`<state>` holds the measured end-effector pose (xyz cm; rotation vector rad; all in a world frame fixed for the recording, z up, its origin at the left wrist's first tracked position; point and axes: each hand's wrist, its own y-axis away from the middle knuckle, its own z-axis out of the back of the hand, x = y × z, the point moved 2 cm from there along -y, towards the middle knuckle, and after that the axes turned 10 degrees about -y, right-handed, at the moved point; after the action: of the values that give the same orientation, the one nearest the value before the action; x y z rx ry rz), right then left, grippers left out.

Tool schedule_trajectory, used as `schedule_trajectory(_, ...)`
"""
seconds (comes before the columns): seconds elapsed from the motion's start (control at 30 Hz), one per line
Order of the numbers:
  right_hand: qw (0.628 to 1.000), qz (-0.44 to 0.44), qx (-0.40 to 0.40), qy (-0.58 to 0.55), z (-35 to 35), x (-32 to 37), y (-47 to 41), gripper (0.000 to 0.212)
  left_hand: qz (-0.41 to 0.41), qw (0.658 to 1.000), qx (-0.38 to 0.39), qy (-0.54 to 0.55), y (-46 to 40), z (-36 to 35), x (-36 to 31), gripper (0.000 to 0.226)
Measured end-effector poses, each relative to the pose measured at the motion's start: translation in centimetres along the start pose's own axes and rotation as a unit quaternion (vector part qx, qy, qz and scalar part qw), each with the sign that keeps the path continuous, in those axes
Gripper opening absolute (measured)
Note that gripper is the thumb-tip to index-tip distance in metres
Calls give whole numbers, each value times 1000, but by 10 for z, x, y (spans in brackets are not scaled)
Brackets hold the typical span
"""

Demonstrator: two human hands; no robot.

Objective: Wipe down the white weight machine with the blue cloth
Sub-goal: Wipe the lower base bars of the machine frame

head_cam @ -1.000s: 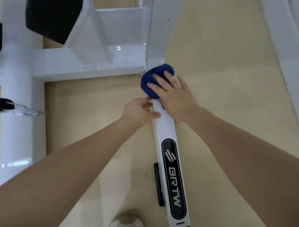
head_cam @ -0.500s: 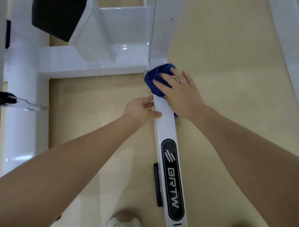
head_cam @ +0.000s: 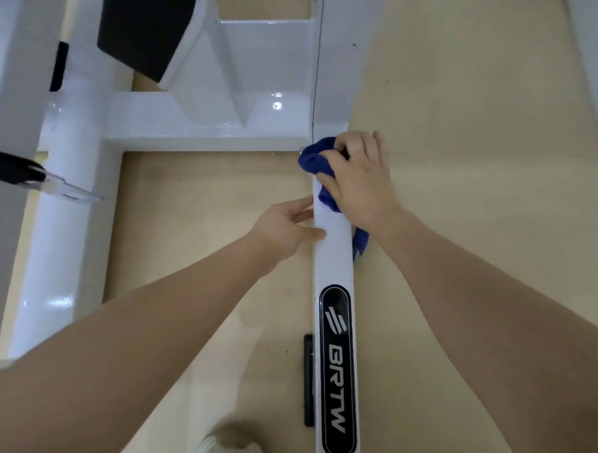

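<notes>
The white weight machine fills the upper left, and one of its white floor bars runs down the middle with a black BRTW label. My right hand presses the blue cloth onto that bar where it meets the cross beam; a cloth corner hangs off the bar's right side. My left hand rests against the bar's left edge, thumb on top, holding nothing.
A black seat pad sits at the top. A black handle with a clear tip juts in from the left. A thin cable runs up from the joint. A white shoe stands on the beige floor.
My right hand and the cloth have slid a little farther up the bar toward the joint. The view has shifted slightly. My left hand stays at the bar's edge.
</notes>
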<state>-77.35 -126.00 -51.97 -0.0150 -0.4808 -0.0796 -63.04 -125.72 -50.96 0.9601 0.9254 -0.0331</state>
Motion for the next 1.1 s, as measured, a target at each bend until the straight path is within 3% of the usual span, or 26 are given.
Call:
schedule_trajectory(0.13, 994, 25, -73, -77, -4, 5, 37, 37, 1, 1000, -4, 10, 1, -3, -1, 61)
schedule_trajectory(0.23, 989, -19, -29, -145, -16, -1, 63, 53, 6, 1000, 1, 9, 0, -3, -1, 61)
schedule_trajectory(0.33, 982, -70, -40, -171, -17, -4, 30, 46, 16, 1000, -6, 25, 0, -3, -2, 59)
schedule_trajectory(0.47, 931, -147, -43, -331, -5, -10, -13, 44, 25, 999, -10, 23, 0, -5, -3, 58)
schedule_trajectory(0.57, 903, -174, -19, -392, -11, -13, 22, 52, 31, 999, -14, 34, 3, -8, -1, 62)
schedule_trajectory(0.67, 852, -249, 7, -460, -22, -6, 77, 59, 50, 995, -33, 74, 5, -10, 1, 69)
schedule_trajectory(0.8, 780, -329, 32, -531, -20, -12, 51, 43, 40, 996, -54, 61, 8, -13, -1, 52)
schedule_trajectory(0.93, 795, -343, 27, -500, -24, -3, 50, 56, 35, 994, -73, 75, 11, -18, 0, 51)
schedule_trajectory(1.1, 782, -374, 111, -486, -26, 16, 140, 63, 42, 990, -93, 97, 15, -16, 4, 66)
